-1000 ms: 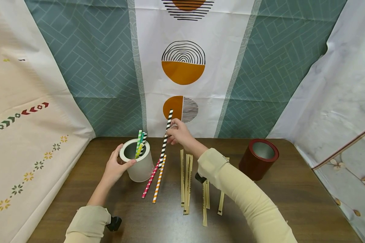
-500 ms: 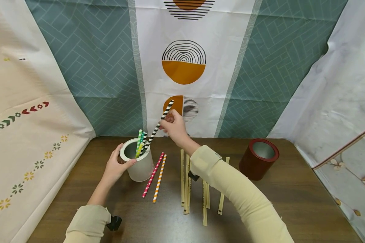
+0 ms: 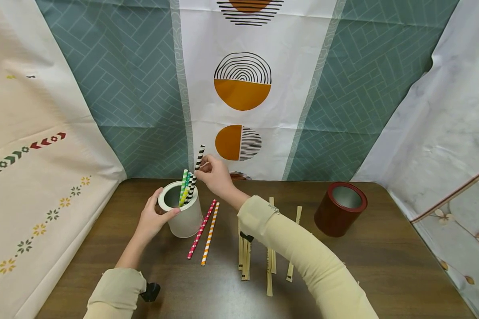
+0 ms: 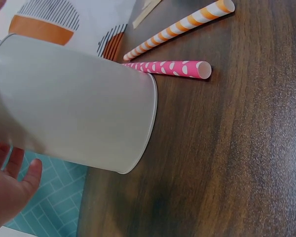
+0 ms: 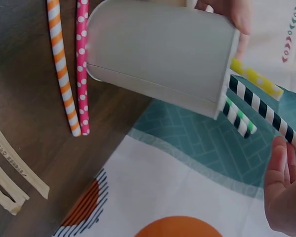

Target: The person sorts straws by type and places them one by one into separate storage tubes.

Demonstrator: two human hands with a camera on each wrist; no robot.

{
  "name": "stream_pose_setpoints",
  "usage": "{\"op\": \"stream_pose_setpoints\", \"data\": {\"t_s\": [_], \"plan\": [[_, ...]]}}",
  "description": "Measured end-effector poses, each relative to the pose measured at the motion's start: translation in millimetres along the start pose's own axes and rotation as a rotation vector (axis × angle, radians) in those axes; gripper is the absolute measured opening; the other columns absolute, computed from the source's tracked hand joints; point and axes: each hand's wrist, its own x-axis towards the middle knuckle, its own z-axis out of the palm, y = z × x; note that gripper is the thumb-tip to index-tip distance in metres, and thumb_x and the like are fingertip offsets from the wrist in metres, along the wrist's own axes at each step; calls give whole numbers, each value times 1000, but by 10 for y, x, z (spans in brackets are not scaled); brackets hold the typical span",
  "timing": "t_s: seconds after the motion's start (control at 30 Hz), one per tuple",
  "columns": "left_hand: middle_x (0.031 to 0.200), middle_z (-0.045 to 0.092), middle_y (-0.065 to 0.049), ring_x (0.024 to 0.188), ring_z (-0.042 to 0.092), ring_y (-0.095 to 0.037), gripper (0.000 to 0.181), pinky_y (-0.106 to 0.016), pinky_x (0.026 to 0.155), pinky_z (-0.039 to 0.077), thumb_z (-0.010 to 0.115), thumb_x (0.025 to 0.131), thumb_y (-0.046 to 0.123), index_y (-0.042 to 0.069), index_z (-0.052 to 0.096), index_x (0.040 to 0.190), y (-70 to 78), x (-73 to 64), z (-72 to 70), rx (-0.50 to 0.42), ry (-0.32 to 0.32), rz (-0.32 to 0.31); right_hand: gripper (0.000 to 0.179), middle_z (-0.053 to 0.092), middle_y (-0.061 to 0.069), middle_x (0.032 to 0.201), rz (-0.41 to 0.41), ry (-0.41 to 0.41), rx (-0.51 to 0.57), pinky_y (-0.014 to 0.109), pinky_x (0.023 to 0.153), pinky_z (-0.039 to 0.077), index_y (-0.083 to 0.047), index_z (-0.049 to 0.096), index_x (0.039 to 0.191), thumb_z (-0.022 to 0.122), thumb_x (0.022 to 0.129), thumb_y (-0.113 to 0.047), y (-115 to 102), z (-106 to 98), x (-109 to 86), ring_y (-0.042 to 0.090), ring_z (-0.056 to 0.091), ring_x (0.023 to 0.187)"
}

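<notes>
On the left of the table stands a white can [image 3: 185,223] with a green-striped straw [image 3: 184,182], a yellow straw [image 3: 184,196] and other patterned straws leaning in it. My left hand [image 3: 151,218] grips the can near its rim, thumb in front and fingers at the far side. Between thumb and fingers, my right hand [image 3: 216,177] pinches a black-and-white striped paper straw [image 5: 256,104] by its upper part. That straw's lower end is inside the can, hidden by the wall in the right wrist view.
A pink dotted straw [image 3: 201,229] and an orange-striped straw [image 3: 210,234] lie just right of the can. Several thin paper-wrapped sticks [image 3: 269,274] lie mid-table, partly under the right forearm. A dark red can [image 3: 335,217] stands at the right. Patterned cloth [image 3: 143,97] hangs behind the table.
My right hand has brought the black-and-white straw left from above the loose straws, put its end into the can, and lowered it more upright. My left hand stays on the can.
</notes>
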Motion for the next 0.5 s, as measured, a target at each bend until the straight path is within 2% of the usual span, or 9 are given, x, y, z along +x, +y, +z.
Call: {"op": "stream_pose_setpoints", "data": {"t_s": [0.23,0.5], "plan": [[134,30,-16,102,44,-23,84,-12,74,37,69,75,30,12,19,141,2,-3,-3,-1,-5,-9,19,65,12,81,31,-42,-54,18,59,43,-1,55,94,63,80,-10,75,91,-37,14,58,70],[133,31,-15,98,44,-21,85,-15,72,38,68,76,32,15,18,141,-16,0,6,7,-16,-7,16,65,12,82,135,-115,-35,19,55,41,-5,56,93,63,80,-11,212,135,-89,15,60,65]]}}
